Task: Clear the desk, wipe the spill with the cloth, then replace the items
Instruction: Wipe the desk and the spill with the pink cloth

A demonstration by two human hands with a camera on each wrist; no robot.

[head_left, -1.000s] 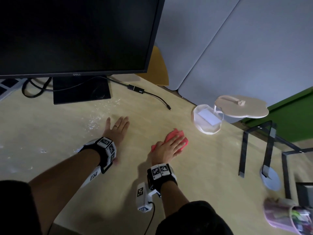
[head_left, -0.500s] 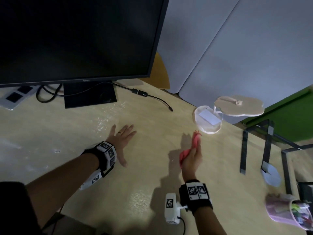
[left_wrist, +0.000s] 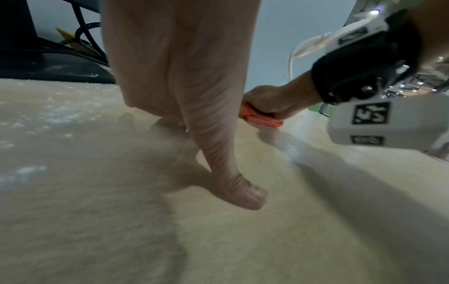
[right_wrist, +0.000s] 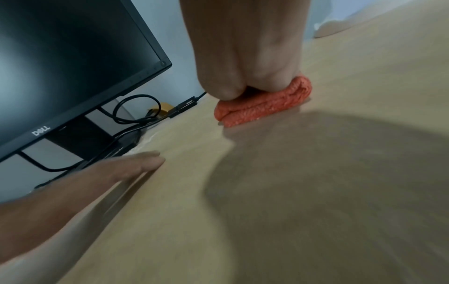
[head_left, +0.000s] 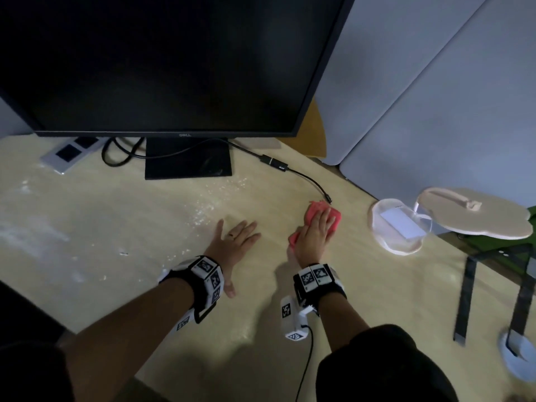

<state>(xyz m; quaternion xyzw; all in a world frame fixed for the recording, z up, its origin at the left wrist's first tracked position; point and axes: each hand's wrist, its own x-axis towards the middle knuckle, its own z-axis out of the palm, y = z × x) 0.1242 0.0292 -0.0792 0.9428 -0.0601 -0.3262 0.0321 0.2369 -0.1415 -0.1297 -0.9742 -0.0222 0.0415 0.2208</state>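
A folded pink cloth (head_left: 334,219) lies on the pale wooden desk (head_left: 116,285), just short of the cable's loose end. My right hand (head_left: 314,230) presses flat on top of it with the fingers stretched out; the right wrist view shows the palm bearing down on the cloth (right_wrist: 262,107). To its left my left hand (head_left: 235,239) rests flat on the bare desk, fingers spread, holding nothing. White powdery spill (head_left: 203,210) runs from the monitor's foot toward that hand, with more at the far left (head_left: 29,230).
A black monitor (head_left: 174,62) on a flat foot (head_left: 188,161) fills the back, with a cable and adapter (head_left: 275,163) and a grey power strip (head_left: 69,153). At the right are a clear dish (head_left: 377,230), a beige board (head_left: 475,216) and a black stand (head_left: 467,297).
Half a second ago my right hand held the cloth on edge off the desk; now it presses it flat, farther back near the cable end. The left hand has stayed flat.
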